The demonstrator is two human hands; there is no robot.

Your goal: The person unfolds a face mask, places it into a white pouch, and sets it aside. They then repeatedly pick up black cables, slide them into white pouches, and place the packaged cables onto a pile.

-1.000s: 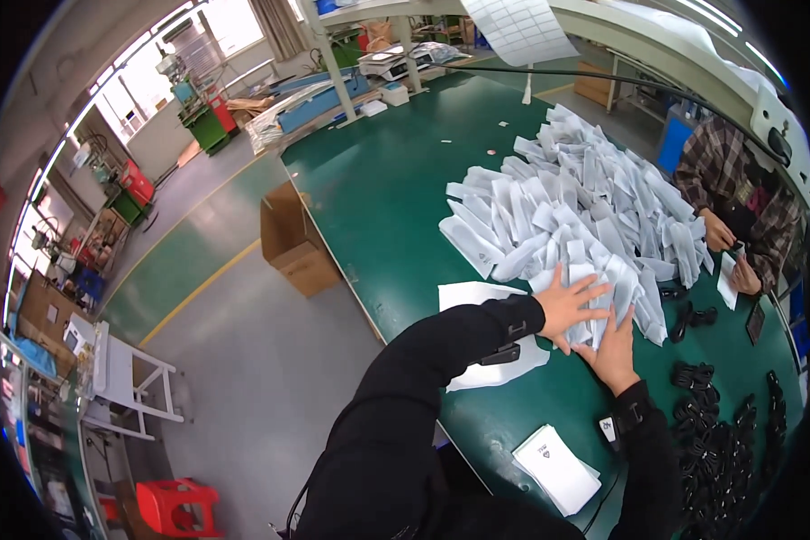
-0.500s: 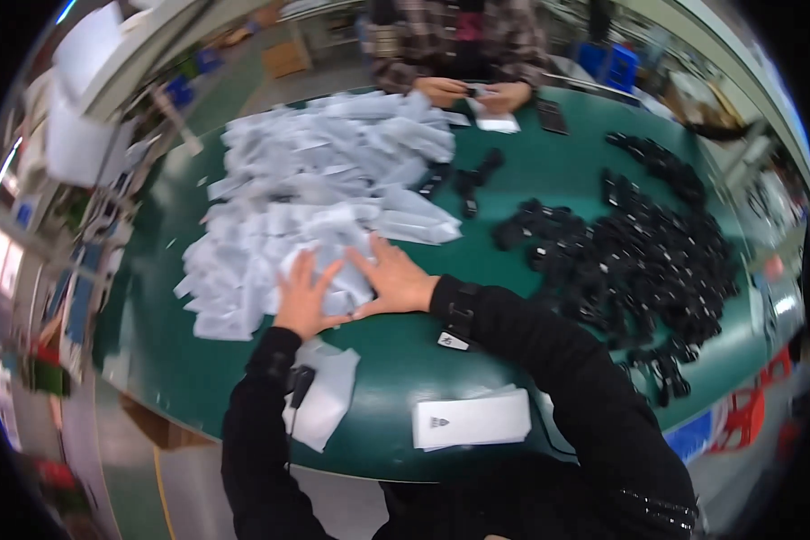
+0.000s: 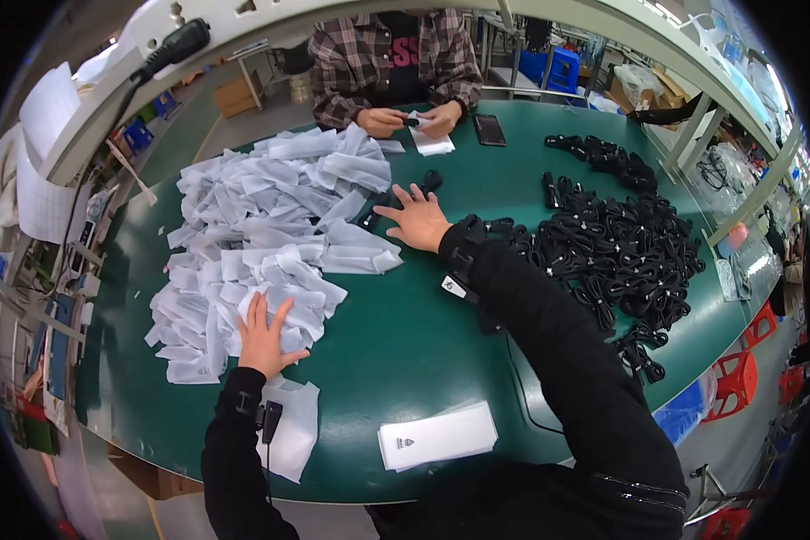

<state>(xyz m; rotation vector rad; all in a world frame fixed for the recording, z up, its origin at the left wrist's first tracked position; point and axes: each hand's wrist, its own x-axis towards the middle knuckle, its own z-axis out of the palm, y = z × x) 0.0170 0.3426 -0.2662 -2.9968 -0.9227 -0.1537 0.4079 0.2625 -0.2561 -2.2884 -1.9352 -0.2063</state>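
My left hand [image 3: 263,342] lies with spread fingers on the near end of a big heap of whitish translucent bags [image 3: 270,184]. My right hand [image 3: 417,220] is stretched out, fingers apart, just past the heap's right side. By its fingertips are a bundled black cable [image 3: 430,180] and another dark cable [image 3: 374,214], partly covered by the bags. Nothing is seen in either hand. Under my left wrist a single whitish bag [image 3: 295,436] rests flat. A stack of flat white bags [image 3: 450,439] with a small dark print lies at the near edge.
To the right spreads a large pile of bundled black cables [image 3: 621,247]. Across the green table [image 3: 369,360] a co-worker's hands [image 3: 409,121] hold a small dark item over white sheets, beside a dark phone [image 3: 490,130]. A frame bar [image 3: 270,18] crosses overhead.
My hands, together at the heap's right edge before, have parted. The right has moved away toward the far side; the left has gone nearer and left. The whole view has shifted too.
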